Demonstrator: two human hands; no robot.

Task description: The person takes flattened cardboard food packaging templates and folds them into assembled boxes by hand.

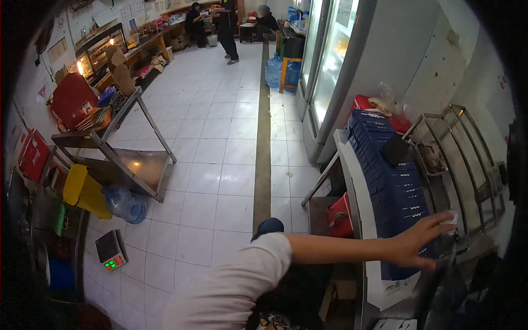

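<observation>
My left hand [415,242] reaches to the right from a light sleeve, with its fingers spread and the thumb apart. It is over the near end of a long row of dark blue packs [385,192] with white wavy marks. Beside the fingertips is a small clear, shiny item [451,216]; whether I touch it I cannot tell. A metal rack [467,148] stands past the packs, with a clear bag [432,158] on it. A black object [394,150] rests against the packs. My right hand is out of view.
A glass-door fridge [330,66] stands ahead on the right. At left are a metal trolley [118,146], a yellow bin [85,190], a water bottle [125,204] and a digital scale [111,250] on the tiled floor [220,143]. Several people [227,27] are at the far end.
</observation>
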